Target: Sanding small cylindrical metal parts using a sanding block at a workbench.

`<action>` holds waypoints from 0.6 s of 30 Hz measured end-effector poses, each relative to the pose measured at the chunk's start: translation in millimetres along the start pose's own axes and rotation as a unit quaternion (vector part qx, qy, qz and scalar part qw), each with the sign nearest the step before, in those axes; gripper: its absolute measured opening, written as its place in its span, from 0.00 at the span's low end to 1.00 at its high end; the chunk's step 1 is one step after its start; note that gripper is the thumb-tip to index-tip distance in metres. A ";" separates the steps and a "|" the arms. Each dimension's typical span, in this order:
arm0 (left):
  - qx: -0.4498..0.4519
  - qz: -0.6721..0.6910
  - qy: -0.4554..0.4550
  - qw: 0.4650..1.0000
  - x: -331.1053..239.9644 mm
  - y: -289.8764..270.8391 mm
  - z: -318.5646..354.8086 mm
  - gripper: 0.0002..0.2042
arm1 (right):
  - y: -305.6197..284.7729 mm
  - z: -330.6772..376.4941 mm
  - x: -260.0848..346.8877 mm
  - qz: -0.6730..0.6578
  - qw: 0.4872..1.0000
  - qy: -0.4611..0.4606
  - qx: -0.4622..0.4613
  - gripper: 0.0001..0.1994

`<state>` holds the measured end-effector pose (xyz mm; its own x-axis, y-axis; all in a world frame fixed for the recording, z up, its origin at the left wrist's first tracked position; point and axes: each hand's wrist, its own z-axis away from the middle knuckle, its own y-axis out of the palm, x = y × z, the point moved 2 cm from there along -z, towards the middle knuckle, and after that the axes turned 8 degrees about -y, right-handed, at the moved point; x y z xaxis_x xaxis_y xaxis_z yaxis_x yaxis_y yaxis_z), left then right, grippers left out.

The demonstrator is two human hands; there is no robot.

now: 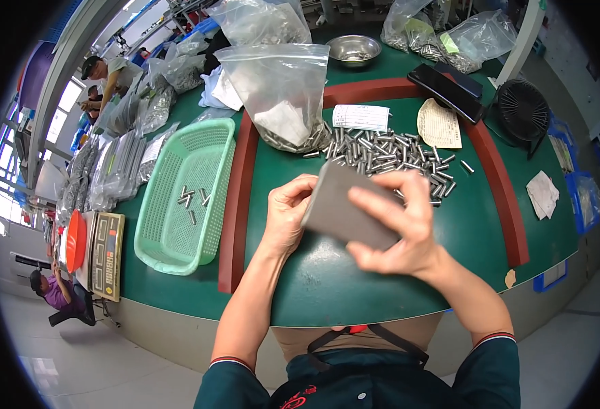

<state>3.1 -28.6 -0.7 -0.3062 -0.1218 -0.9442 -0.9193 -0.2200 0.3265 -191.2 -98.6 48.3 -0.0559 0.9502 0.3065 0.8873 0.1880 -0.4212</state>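
Observation:
My right hand [409,228] grips a flat grey-brown rectangular pad [354,208], tilted above the near part of the table, fingers spread over its upper face. At the pad's left edge is my left hand [289,215], its fingers closed in a pinch; whatever they hold is hidden behind the pad. Just beyond both hands lies a heap of short shiny metal pins [382,150]. Left of my left hand stands a green plastic basket [150,204] with several similar pins [192,217] inside.
Dark red rails [238,204] border the work area on the green table [327,293]. A clear bag of parts [279,95], a metal bowl [354,51], a black phone [446,92], a fan [520,109] and paper tags [440,126] surround it. A scale [105,255] stands left.

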 end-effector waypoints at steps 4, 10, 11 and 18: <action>0.029 0.054 0.031 0.998 -1.3 -5.9 0.1 0.05 | 0.1 5.8 -31.4 0.075 0.987 0.138 0.026 0.26; 0.078 0.232 -0.028 0.969 7.5 -5.2 -3.6 0.07 | -10.4 4.0 -29.5 0.097 0.986 0.136 -0.001 0.27; 0.088 0.256 -0.037 0.962 10.8 -5.7 -4.3 0.08 | -9.3 4.2 -27.9 0.100 0.986 0.132 0.006 0.27; 0.095 0.303 -0.085 0.945 22.4 -5.3 -6.6 0.07 | -10.8 4.2 -30.0 0.100 0.986 0.131 0.004 0.28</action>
<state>2.8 -36.6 -23.3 -0.8102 -0.0093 -0.5860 -0.5861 0.0206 0.8100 -201.0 -128.1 40.1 0.2409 0.8715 0.4271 0.8650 0.0068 -0.5018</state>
